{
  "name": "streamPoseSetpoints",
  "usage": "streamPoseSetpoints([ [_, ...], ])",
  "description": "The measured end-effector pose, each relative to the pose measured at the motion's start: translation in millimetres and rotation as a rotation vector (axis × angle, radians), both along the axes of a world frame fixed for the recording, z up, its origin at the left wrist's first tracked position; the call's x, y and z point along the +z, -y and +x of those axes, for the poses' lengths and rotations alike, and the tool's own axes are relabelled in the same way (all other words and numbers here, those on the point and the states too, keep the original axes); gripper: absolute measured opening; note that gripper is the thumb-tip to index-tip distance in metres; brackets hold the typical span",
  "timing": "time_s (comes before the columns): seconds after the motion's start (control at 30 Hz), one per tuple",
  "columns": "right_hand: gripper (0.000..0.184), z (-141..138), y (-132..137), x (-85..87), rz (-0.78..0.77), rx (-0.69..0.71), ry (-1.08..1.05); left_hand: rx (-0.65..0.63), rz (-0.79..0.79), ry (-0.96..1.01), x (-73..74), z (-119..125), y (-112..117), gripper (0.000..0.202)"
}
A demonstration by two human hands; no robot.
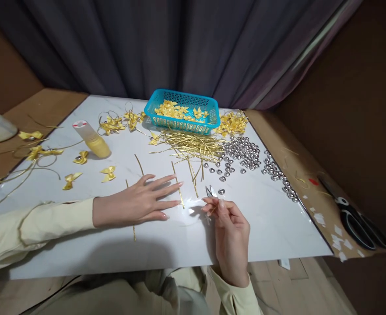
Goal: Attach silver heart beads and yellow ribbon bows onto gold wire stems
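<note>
My left hand (143, 199) lies flat on the white tabletop with its fingers spread, holding nothing. Gold twist-tie strips (177, 186) rest under and beside it. Closer to the front edge on the right, my right hand (230, 227) is closed in a pinch, thumb against fingers. Two pointed metal blade tips (212, 191) show just beyond those fingertips; whether the hand grips them I cannot tell. Something thin and small is at the pinch, too fine to name. A lone silver heart-shaped bead (221, 191) sits just past the right fingertips.
A blue basket (183, 123) holding yellow ribbon bows stands at the back. Before it lie a heap of gold strips (193, 144) and many silver beads (242, 148). A yellow bottle (96, 144) and loose bows (108, 173) are left. Black-handled scissors (357, 223) lie right.
</note>
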State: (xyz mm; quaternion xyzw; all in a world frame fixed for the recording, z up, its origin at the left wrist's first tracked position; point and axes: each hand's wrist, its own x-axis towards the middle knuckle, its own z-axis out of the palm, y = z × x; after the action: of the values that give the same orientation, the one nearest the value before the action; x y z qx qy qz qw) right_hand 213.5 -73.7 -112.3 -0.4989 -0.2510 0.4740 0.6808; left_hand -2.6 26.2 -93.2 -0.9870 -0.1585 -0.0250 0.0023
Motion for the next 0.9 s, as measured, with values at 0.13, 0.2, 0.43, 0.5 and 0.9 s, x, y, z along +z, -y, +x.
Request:
streamPoseSetpoints([
  [0.13, 0.021, 0, 0, 0.2, -0.015, -0.009, 0.035, -0.025, -0.023, -0.019, -2.1, -11, 1, 0.041],
  [0.2, 0.021, 0, 0, -0.6, -0.017, -0.001, 0.049, -0.052, -0.019, -0.034, -3.8, -16, 6, 0.042],
  [0.43, 0.020, 0, -1, -0.6, -0.009, 0.019, 0.071, -0.033, -0.106, 0.012, -3.4, -15, 15, 0.041],
  [0.5, 0.021, -1, -1, 0.2, -0.009, 0.009, 0.069, -0.041, -0.136, 0.019, -3.0, -9, 12, 0.041],
  [0.9, 0.017, -2, 0, 2.8, 0.084, -0.001, 0.033, -0.197, -0.198, 0.035, -2.5, 40, -6, 0.044],
])
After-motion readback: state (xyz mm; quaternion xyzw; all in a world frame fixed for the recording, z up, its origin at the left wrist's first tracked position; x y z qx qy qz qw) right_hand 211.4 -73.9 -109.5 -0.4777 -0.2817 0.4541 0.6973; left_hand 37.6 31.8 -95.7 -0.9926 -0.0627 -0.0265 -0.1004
